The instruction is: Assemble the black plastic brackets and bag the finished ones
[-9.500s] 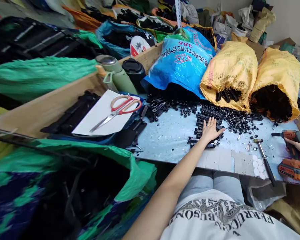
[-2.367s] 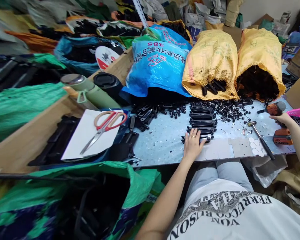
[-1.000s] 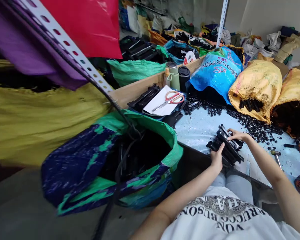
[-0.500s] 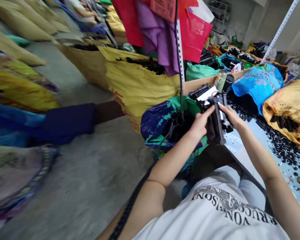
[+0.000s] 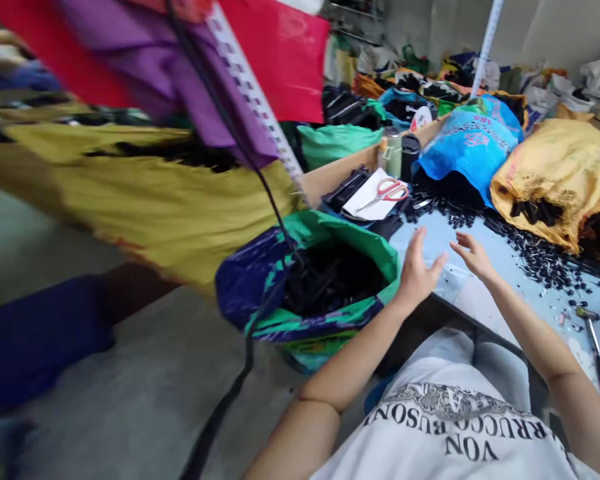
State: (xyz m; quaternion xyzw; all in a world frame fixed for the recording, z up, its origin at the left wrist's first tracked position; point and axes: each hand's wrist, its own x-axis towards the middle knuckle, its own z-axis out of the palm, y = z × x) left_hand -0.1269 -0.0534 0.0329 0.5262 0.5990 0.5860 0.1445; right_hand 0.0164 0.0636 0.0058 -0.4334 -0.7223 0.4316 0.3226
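Note:
My left hand (image 5: 417,269) hovers open, fingers apart, over the near left corner of the pale blue table (image 5: 505,267), holding nothing. My right hand (image 5: 473,254) is open too, just to its right above the table, palms facing each other. Directly left of my hands stands a green and dark blue woven sack (image 5: 307,293), its mouth open and full of black plastic parts (image 5: 330,283).
Red-handled scissors (image 5: 385,192) lie on a white sheet at the table's far left, beside two flasks (image 5: 390,151). A blue sack (image 5: 467,147) and a yellow sack (image 5: 555,173) spill black parts across the table. A hammer (image 5: 597,353) lies at right. Yellow sacks and hanging red and purple bags fill the left.
Half a second ago both hands held a stack of black parts over the green sack. Now the hands are empty and open beside the sack, and the view has swung back toward the table.

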